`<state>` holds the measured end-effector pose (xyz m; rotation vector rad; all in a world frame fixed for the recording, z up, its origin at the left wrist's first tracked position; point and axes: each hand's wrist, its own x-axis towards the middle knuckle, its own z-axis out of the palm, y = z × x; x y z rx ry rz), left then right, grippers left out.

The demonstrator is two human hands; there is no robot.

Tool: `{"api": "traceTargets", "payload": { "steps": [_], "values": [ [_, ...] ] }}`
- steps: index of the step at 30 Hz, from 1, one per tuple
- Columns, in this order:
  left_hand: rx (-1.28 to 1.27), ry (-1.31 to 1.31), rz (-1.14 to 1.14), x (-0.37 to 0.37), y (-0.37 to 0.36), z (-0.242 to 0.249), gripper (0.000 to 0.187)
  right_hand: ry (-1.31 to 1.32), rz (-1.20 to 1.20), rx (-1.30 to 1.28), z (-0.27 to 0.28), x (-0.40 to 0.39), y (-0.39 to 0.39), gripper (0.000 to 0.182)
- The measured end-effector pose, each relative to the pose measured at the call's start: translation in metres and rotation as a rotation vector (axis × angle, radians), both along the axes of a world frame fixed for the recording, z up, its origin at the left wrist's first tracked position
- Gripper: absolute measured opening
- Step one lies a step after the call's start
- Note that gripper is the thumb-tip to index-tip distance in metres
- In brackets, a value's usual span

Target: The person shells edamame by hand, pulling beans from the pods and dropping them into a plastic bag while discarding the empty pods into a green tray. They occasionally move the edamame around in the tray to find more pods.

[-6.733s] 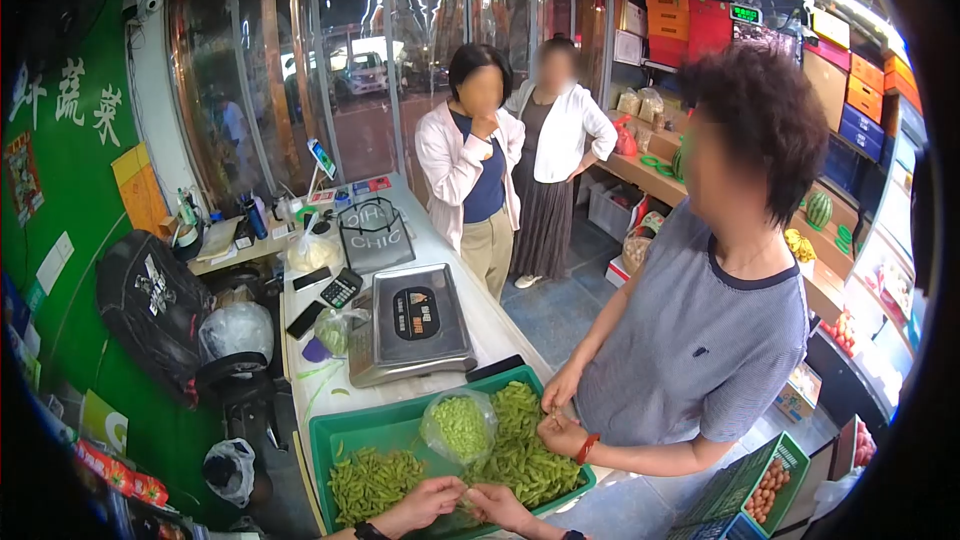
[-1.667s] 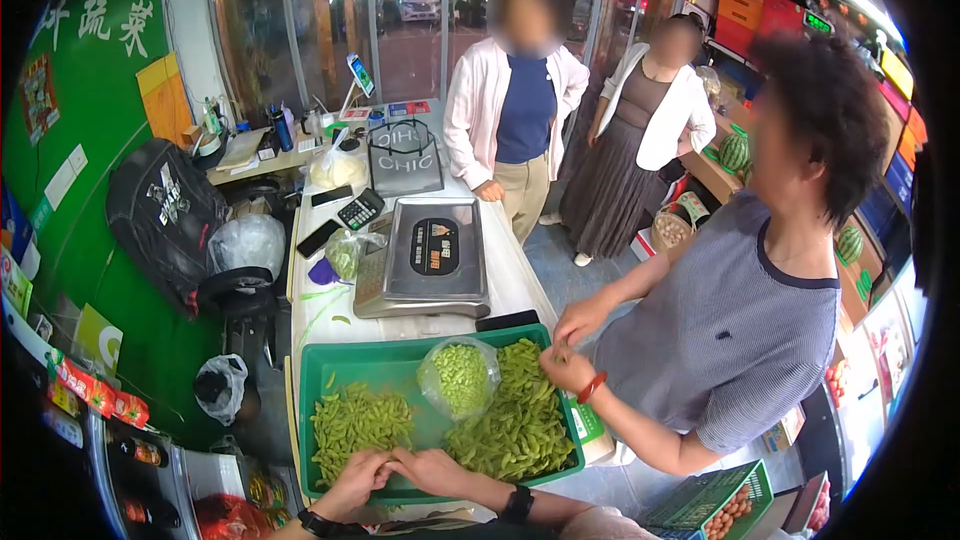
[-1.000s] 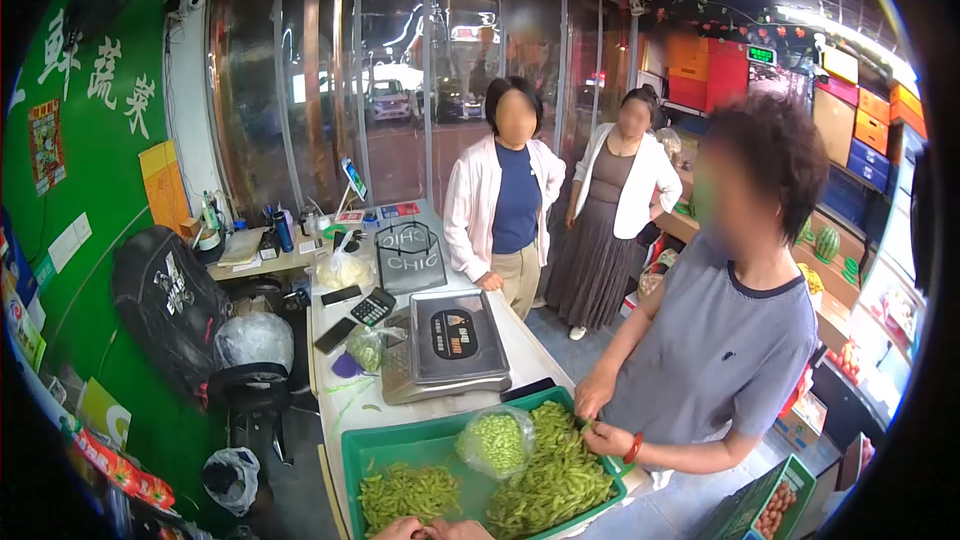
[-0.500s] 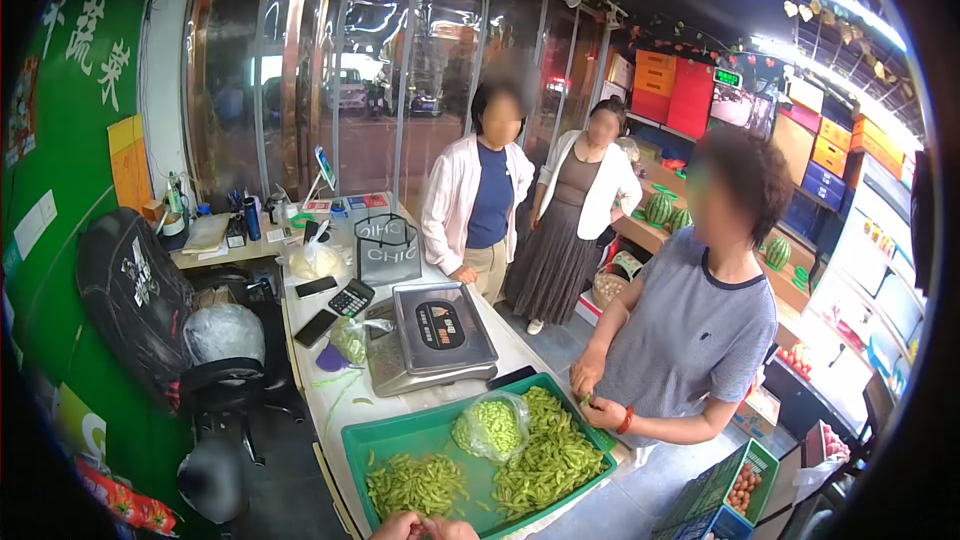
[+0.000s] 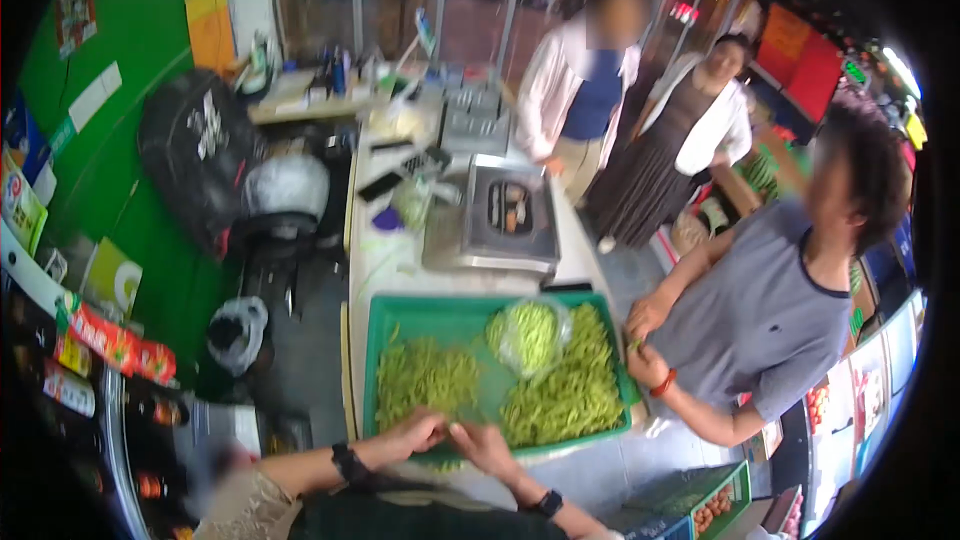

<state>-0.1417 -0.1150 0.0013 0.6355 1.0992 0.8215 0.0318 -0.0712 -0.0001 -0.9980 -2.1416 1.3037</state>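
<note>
My left hand [image 5: 420,432] and my right hand [image 5: 482,447] meet over the near rim of a green plastic tray [image 5: 400,306]. Both are closed in a pinch, fingertips together; what lies between them is too small and blurred to make out. Just beyond my left hand is a pile of green bean pods [image 5: 428,376] inside the tray. A larger heap of pods [image 5: 560,390] fills the tray's right side. Between the two, toward the back, rests a clear plastic bag of shelled green beans [image 5: 530,336].
Behind the tray stands a metal scale [image 5: 510,218], with a small bag of greens [image 5: 412,204] beside it. To the right, a person in a grey shirt [image 5: 750,320] pinches something small and green. Two people stand farther back. A black chair [image 5: 200,155] is at left.
My view has tilted down and swung left, so my hands and forearms now show more fully. My hands remain together at the tray's near edge.
</note>
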Motion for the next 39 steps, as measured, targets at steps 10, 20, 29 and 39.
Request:
{"api": "traceTargets", "payload": {
  "steps": [10,20,29,39],
  "values": [
    [-0.028,-0.231,-0.051,-0.028,0.000,0.004,0.026,0.199,0.063,-0.950,0.009,-0.024,0.007,0.040],
    [-0.045,-0.189,-0.004,-0.048,0.022,0.013,0.025,0.150,-0.105,-0.250,0.026,-0.051,0.003,0.043],
    [0.045,-0.215,0.126,-0.017,0.028,0.000,0.017,0.472,-0.270,-0.856,0.009,-0.036,-0.001,0.035],
    [-0.152,-0.222,0.135,0.046,0.071,-0.022,0.017,0.590,-0.345,-1.014,-0.004,0.038,0.017,0.023]
  ]
}}
